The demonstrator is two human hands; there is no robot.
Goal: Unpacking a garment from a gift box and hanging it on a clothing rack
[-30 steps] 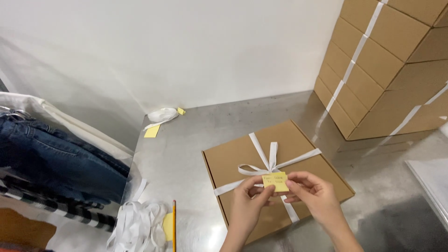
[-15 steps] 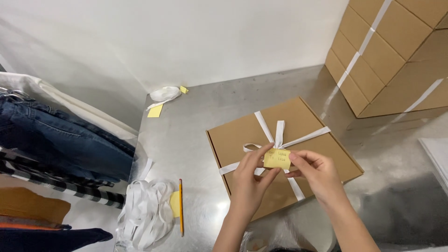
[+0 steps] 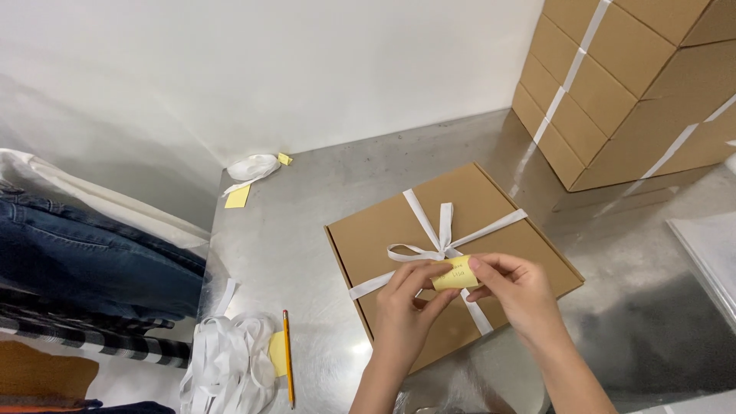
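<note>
Brushed stainless-steel table (image 3: 307, 230), set against a plain white wall (image 3: 268, 69). Item: flat square brown cardboard box (image 3: 383, 230), lying turned at an angle near the table's front edge, bound crosswise with white fabric ribbon (image 3: 423, 218) tied in a bow (image 3: 438, 244) on the lid. Item: small yellow paper note (image 3: 455, 274) with handwriting on it, curled, held just above the box beside the bow. Left hand (image 3: 405, 307): fingertips closed on the note's left end, wrist over the box's front corner. Right hand (image 3: 517, 291): thumb and forefinger pinched shut on the note's right end. Item: stack of large brown cardboard cartons (image 3: 636, 84) strapped with white tape, standing at the table's far right corner, well apart from the tied box. Item: loose heap of white ribbon (image 3: 230, 364) at the front left corner, with a yellow pad (image 3: 277, 354) showing just beside it. Item: orange pencil (image 3: 287, 354) lying lengthwise next to the heap, between it and the box. Item: small coil of white ribbon (image 3: 253, 166) at the far left corner by the wall, with a yellow paper slip (image 3: 238, 197) touching it and a smaller yellow scrap (image 3: 284, 159) beside it. Item: folded blue denim garment (image 3: 84, 253) in clear plastic wrap, off the table's left edge, above a black-and-white checked cloth (image 3: 92, 337).
</note>
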